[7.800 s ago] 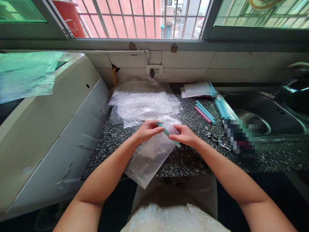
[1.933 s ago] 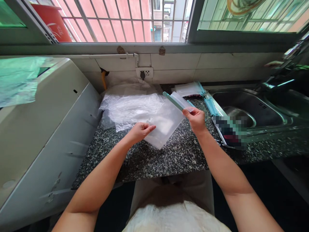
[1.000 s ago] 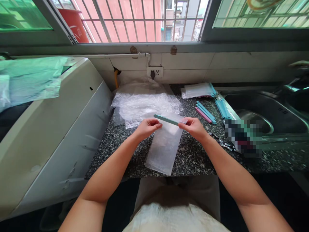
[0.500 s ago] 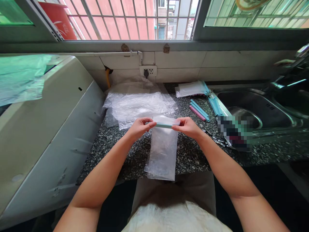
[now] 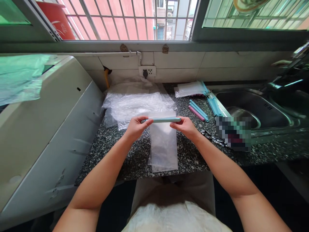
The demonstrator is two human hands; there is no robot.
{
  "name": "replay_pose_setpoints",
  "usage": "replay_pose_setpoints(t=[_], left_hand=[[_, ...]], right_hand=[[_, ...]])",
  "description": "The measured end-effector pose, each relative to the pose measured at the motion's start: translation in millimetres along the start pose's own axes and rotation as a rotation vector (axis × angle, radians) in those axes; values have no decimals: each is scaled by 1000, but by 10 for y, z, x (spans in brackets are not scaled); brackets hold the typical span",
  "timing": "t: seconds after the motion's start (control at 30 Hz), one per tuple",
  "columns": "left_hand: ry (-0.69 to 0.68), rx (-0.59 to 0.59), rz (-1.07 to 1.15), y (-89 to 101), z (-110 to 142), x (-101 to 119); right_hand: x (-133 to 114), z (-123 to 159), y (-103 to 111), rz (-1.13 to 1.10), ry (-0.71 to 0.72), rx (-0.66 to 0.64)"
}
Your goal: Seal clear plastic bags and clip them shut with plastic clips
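Observation:
A light blue bag sealing clip (image 5: 162, 120) lies level across the top part of a clear plastic bag (image 5: 164, 146). At its left end, my left hand (image 5: 138, 126) is closed around it, thumb in front. My right hand (image 5: 184, 126) pinches the other end between thumb and fingers. Below the clip the bag hangs over the counter toward the front edge, and a short strip of it shows above. Whether the clip is snapped fully shut cannot be seen.
Behind my hands lies a heap of clear plastic bags (image 5: 137, 101). To the right are several blue and pink sealing clips (image 5: 199, 110), more blue clips (image 5: 214, 107) by the sink (image 5: 256, 103), and a stack of clipped bags (image 5: 190, 89). A white appliance (image 5: 60, 129) borders the left.
The clip has come up slightly and more of its length shows between my hands. My right hand has shifted a little left and up. The bag's lower end has risen and straightened.

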State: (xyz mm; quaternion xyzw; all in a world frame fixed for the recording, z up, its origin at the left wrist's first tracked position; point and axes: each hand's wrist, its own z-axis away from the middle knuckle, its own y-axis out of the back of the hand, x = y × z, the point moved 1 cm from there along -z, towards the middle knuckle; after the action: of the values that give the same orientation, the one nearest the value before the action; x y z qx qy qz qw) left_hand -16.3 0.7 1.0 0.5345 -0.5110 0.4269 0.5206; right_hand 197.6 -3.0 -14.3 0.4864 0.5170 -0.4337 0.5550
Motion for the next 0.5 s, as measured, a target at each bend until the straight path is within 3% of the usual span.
replay_pose_setpoints(t=[0.33,0.5], left_hand=[[-57,43,46,-6,17,22],[-19,142,117,10,-4,16]], right_hand=[[77,-25,-25,7,45,9],[80,-12,-25,53,48,-45]])
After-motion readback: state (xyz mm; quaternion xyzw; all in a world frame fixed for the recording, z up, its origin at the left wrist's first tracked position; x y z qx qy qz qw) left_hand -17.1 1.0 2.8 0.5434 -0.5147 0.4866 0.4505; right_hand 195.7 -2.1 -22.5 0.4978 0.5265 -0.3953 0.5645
